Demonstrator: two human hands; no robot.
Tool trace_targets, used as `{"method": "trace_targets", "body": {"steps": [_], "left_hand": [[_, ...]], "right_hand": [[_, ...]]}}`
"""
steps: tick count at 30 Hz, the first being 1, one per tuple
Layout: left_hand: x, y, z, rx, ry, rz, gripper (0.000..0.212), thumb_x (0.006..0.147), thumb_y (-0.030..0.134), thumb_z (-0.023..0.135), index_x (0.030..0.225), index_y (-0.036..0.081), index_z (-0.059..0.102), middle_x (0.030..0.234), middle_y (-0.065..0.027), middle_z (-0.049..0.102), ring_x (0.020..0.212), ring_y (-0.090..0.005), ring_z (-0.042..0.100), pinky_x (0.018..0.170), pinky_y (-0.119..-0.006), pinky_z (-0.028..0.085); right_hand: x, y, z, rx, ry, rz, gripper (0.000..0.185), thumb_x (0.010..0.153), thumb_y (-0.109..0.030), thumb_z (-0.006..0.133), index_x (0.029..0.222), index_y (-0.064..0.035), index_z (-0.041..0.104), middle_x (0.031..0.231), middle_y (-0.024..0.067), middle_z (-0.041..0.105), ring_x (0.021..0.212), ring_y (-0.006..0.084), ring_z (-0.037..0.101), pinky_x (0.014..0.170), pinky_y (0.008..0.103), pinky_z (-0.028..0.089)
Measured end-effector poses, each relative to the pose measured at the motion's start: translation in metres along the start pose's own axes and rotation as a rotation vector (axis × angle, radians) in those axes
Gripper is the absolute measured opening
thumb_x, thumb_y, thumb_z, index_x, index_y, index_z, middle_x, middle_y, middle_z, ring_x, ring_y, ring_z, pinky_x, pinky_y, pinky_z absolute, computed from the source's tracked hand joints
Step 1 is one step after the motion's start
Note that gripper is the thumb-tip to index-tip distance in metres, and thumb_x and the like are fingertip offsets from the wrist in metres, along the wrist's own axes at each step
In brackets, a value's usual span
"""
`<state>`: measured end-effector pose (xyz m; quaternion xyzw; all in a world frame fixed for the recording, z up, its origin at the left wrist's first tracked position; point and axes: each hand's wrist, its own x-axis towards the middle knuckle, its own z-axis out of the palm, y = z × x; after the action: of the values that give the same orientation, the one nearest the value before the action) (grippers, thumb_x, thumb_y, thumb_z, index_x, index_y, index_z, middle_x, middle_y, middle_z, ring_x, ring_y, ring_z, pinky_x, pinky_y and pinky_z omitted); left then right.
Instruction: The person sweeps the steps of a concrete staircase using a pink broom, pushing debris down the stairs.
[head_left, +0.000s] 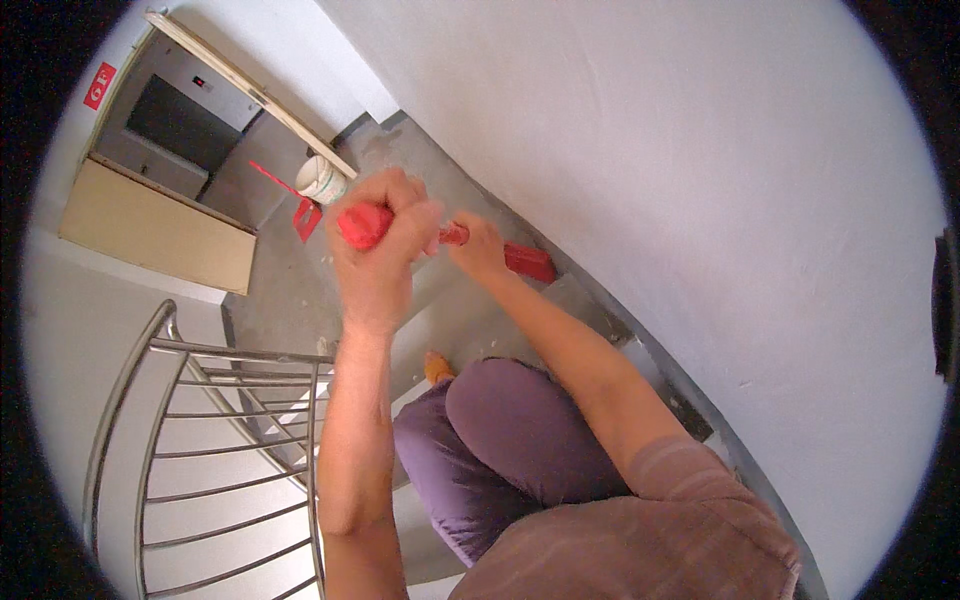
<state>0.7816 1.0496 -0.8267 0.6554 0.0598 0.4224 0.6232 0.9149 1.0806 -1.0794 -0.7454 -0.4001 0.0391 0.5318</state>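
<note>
My left hand (382, 247) is wrapped around the top of a red broom handle (454, 234), whose rounded end pokes out towards me. Lower down the same handle, my right hand (478, 246) grips it. Beyond the right hand, the red broom head (529, 262) is low beside the wall's dark skirting, at the edge of the stairs. The hands hide most of the handle, and both look slightly blurred. Whether the bristles touch the floor cannot be made out.
A stainless steel railing (232, 412) stands to the left of the stairs, a white wall (712, 187) to the right. On the landing are a white bucket (321, 180) and a red long-handled dustpan (306, 219), near an open doorway with a cream door (157, 225). My foot (437, 367) is on a step.
</note>
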Motion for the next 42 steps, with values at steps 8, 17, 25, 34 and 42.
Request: {"method": "trace_targets", "body": {"steps": [8, 17, 25, 34, 42], "left_hand": [[-0.058, -0.004, -0.005, 0.437, 0.041, 0.154, 0.026, 0.08, -0.007, 0.067, 0.068, 0.007, 0.049, 0.067, -0.0027, 0.053, 0.061, -0.014, 0.051, 0.059, -0.029, 0.041], [0.003, 0.084, -0.062, -0.12, 0.07, 0.183, 0.027, 0.088, 0.005, 0.056, 0.07, 0.013, 0.038, 0.056, 0.0029, 0.036, 0.046, -0.0094, 0.033, 0.049, -0.028, 0.033], [0.006, 0.027, -0.071, -0.111, -0.059, 0.1, 0.029, 0.081, 0.002, 0.058, 0.063, 0.011, 0.036, 0.055, 0.0017, 0.038, 0.051, -0.014, 0.04, 0.051, -0.031, 0.032], [-0.017, 0.119, -0.086, -0.086, -0.193, 0.173, 0.031, 0.074, 0.002, 0.064, 0.067, 0.014, 0.036, 0.053, 0.0039, 0.041, 0.044, -0.012, 0.038, 0.049, -0.031, 0.03], [0.001, 0.097, -0.08, 0.068, -0.068, 0.101, 0.03, 0.09, 0.015, 0.06, 0.07, 0.016, 0.039, 0.053, 0.0042, 0.041, 0.043, -0.0087, 0.037, 0.049, -0.026, 0.036]], "right_hand": [[-0.006, -0.018, 0.008, 0.301, -0.124, -0.026, 0.01, 0.079, -0.013, 0.069, 0.08, -0.0056, 0.061, 0.083, 0.0187, 0.068, 0.084, 0.0425, 0.066, 0.073, 0.0514, 0.051], [-0.028, -0.098, -0.013, -0.063, -0.295, -0.12, 0.017, 0.084, -0.021, 0.071, 0.094, -0.0075, 0.072, 0.087, 0.0191, 0.071, 0.087, 0.0421, 0.068, 0.077, 0.0518, 0.052], [0.002, -0.047, 0.019, -0.097, -0.11, -0.02, 0.017, 0.083, -0.02, 0.07, 0.095, -0.0073, 0.072, 0.091, 0.0186, 0.072, 0.09, 0.0413, 0.068, 0.079, 0.051, 0.054], [-0.014, -0.127, -0.005, 0.155, -0.372, -0.155, 0.019, 0.081, -0.02, 0.073, 0.092, -0.0051, 0.072, 0.088, 0.0187, 0.071, 0.089, 0.0396, 0.069, 0.081, 0.048, 0.053], [-0.031, -0.107, 0.061, 0.208, -0.42, -0.016, 0.023, 0.083, -0.025, 0.072, 0.098, -0.0075, 0.076, 0.095, 0.0227, 0.072, 0.095, 0.0416, 0.069, 0.086, 0.0497, 0.053]]}}
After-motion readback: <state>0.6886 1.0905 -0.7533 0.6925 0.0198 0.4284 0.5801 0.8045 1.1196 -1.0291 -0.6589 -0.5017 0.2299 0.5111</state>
